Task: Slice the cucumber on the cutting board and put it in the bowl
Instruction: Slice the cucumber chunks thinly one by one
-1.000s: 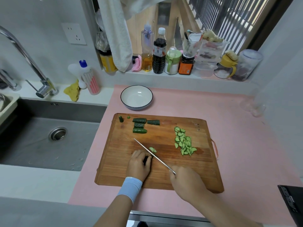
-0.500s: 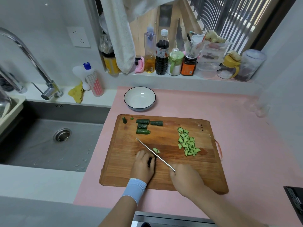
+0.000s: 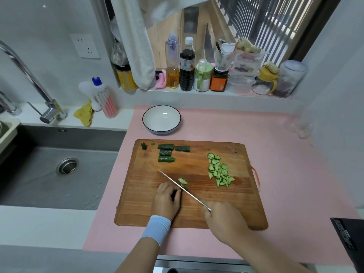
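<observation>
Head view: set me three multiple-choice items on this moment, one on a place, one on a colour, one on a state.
1. Where does the bowl stand?
A. On the mat, beyond the board
B. On the floor
C. On the board

2. What colour is the band on the left wrist?
A. Red
B. Light blue
C. Black

3. What state is the bowl in?
A. Full of slices
B. Upside down
C. Upright and empty

Key:
1 A: it sits on the pink mat past the board's far edge.
2 B: the band shows pale blue.
3 C: its white inside is bare, and the slices lie on the board.
</observation>
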### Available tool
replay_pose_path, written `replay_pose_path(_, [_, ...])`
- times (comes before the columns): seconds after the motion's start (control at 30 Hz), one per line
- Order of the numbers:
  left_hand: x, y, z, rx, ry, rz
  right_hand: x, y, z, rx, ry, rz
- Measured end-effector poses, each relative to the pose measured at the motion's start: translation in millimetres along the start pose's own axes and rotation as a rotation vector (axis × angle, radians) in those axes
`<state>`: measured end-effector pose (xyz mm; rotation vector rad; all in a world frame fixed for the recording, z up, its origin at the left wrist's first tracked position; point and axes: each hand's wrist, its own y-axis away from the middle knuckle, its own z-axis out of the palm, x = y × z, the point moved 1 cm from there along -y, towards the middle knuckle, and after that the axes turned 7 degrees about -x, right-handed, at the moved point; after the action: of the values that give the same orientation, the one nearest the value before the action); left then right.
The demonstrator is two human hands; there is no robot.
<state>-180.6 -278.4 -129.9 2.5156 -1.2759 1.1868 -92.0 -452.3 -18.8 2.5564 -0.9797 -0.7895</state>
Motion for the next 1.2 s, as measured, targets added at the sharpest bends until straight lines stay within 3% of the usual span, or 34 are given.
replay_pose_path(0.3, [-1,0,1,0.01,0.01,0.007,-7,-20,3,-0.065,-0.019,0.037])
replay_pose_path(0.93, [3,1,-3,0.026,-0.003,-0.004,4,7,0,0.015,0.011,-0.006])
replay_pose_path(1.2, [0,0,0,0.015,0.013,-0.017,-6,-12,6,-0.054,-0.037,0.054])
